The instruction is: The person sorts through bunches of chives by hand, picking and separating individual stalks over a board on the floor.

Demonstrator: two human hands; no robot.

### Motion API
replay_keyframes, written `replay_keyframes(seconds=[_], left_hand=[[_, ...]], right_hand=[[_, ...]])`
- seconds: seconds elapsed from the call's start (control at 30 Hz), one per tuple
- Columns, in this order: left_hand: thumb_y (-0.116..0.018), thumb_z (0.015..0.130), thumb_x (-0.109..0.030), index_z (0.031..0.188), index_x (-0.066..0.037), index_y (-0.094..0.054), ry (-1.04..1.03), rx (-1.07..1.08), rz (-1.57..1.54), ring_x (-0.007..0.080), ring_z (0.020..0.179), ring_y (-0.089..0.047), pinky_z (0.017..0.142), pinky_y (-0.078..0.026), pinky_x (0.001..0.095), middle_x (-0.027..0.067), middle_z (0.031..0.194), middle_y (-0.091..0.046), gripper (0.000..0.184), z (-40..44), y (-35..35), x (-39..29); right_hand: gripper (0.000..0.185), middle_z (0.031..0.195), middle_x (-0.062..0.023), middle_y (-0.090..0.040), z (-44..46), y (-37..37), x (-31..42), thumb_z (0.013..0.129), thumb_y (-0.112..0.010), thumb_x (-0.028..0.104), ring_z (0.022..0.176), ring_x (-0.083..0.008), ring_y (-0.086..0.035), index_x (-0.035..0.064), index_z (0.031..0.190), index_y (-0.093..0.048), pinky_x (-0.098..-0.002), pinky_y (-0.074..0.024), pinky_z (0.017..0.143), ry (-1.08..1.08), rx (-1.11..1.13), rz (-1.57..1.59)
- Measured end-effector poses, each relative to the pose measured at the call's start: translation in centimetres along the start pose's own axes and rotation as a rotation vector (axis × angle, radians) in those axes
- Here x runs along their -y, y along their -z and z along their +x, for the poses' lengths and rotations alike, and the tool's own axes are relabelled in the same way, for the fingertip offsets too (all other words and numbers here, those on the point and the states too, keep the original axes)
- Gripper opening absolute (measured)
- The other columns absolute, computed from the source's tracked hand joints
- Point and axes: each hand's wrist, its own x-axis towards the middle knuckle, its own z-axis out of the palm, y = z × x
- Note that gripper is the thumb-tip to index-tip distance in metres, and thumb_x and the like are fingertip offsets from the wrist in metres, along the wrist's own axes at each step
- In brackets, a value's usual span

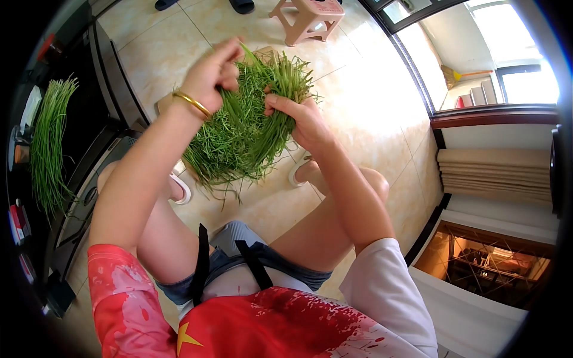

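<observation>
A large heap of long green stalks [224, 146] lies on the floor between my feet, on something flat and brown that shows only at its edges. My right hand [298, 116] is closed round a bunch of stalks [286, 77], the thumb across it and the pale ends pointing up. At the upper left of the heap, my left hand [218, 71], below a gold bangle, has its fingers curled in at a thin green blade. Another bundle of long stalks [51, 143] rests on the black surface at the far left.
A pink plastic stool [307, 18] stands beyond the heap, with dark slippers [242, 5] near it. The black cabinet [110, 71] runs along the left. At the right are a doorway sill [495, 115] and a beige curtain [498, 173].
</observation>
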Motion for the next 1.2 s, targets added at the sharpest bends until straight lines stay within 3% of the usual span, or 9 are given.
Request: replay_keyframes(seconds=[0.07,0.13,0.33,0.53,0.67,0.7,0.83,0.97,1.2], left_hand=[[-0.062,0.089,-0.028,0.098,-0.012,-0.061,-0.118,-0.08,-0.1,0.0021,0.047,-0.026,0.044,-0.024,0.0186,-0.0077,0.078,-0.048,0.018,1.1,1.4,-1.8],[-0.057,0.093,-0.026,0.098,-0.009,-0.06,-0.262,0.038,-0.151,0.0023,0.047,-0.026,0.045,-0.027,0.0189,-0.006,0.081,-0.053,0.018,1.8,3.3,-4.0],[-0.053,0.095,-0.029,0.095,-0.009,-0.057,-0.345,-0.067,-0.062,0.0046,0.055,-0.039,0.05,-0.033,0.0203,-0.0009,0.082,-0.06,0.02,1.7,4.0,-5.3],[-0.051,0.096,-0.031,0.094,-0.011,-0.053,-0.432,0.056,0.429,0.0051,0.067,-0.051,0.052,-0.037,0.0203,0.0022,0.081,-0.061,0.021,1.7,2.9,-2.3],[-0.051,0.097,-0.03,0.098,-0.007,-0.052,-0.169,0.161,0.349,0.0028,0.055,-0.039,0.046,-0.033,0.0192,-0.0033,0.068,-0.047,0.023,-0.4,0.5,-0.3],[-0.054,0.095,-0.031,0.1,-0.007,-0.054,-0.129,0.163,0.364,0.0021,0.049,-0.029,0.043,-0.026,0.0187,-0.0071,0.062,-0.037,0.024,-0.7,-0.2,0.1],[-0.064,0.088,-0.034,0.103,-0.012,-0.06,-0.027,0.178,0.438,0.0007,0.045,-0.024,0.042,-0.017,0.0184,-0.0125,0.055,-0.031,0.026,-1.0,-0.9,1.3],[-0.066,0.087,-0.032,0.1,-0.013,-0.06,-0.015,0.159,0.512,0.0001,0.045,-0.024,0.042,-0.017,0.0187,-0.0125,0.054,-0.031,0.024,-0.7,-0.8,1.9],[-0.068,0.085,-0.027,0.098,-0.011,-0.059,-0.24,-0.037,0.189,0.0015,0.046,-0.029,0.041,-0.021,0.0185,-0.0043,0.084,-0.053,0.022,0.5,0.3,-1.6]], right_hand=[[0.023,0.083,-0.0041,-0.059,0.0,0.2,-0.1,0.084,-0.065,0.01,0.076,-0.0128,-0.057,-0.0002,0.104,-0.058,-0.0262,-0.0481,0.067,0.008,0.007,-0.003],[0.013,0.076,-0.0009,-0.056,-0.2,0.1,0.1,0.082,-0.065,0.009,0.07,-0.0104,-0.052,0.0036,0.092,-0.058,-0.0257,-0.0429,0.064,-0.028,-0.095,-0.033],[0.019,0.074,0.0004,-0.054,0.8,2.8,-0.4,0.082,-0.066,0.012,0.066,-0.0098,-0.051,0.005,0.097,-0.057,-0.0247,-0.0428,0.058,0.0,-0.407,-0.017],[0.019,0.075,-0.0013,-0.056,0.3,1.5,0.2,0.084,-0.062,0.009,0.07,-0.0122,-0.054,0.0035,0.102,-0.058,-0.0269,-0.0454,0.061,0.069,-0.172,0.119],[0.018,0.077,-0.0026,-0.057,0.2,0.9,0.2,0.085,-0.06,0.008,0.074,-0.0132,-0.055,0.002,0.102,-0.057,-0.0273,-0.0463,0.065,0.035,-0.012,0.162],[0.018,0.077,-0.0026,-0.057,0.2,0.8,0.2,0.085,-0.06,0.008,0.074,-0.0132,-0.055,0.002,0.102,-0.057,-0.0273,-0.0463,0.065,0.036,-0.012,0.162],[0.018,0.079,-0.0029,-0.058,0.2,0.2,0.1,0.085,-0.059,0.008,0.074,-0.013,-0.055,0.0017,0.102,-0.057,-0.0267,-0.0459,0.066,0.012,0.028,0.158],[0.017,0.078,-0.0027,-0.057,0.1,-0.3,0.1,0.085,-0.06,0.008,0.073,-0.0124,-0.054,0.0015,0.1,-0.057,-0.0262,-0.0449,0.066,-0.025,0.009,0.129],[0.016,0.078,-0.0031,-0.058,0.2,0.4,-0.1,0.084,-0.061,0.008,0.072,-0.0125,-0.054,0.0016,0.098,-0.059,-0.026,-0.0449,0.065,-0.09,-0.006,0.119]])
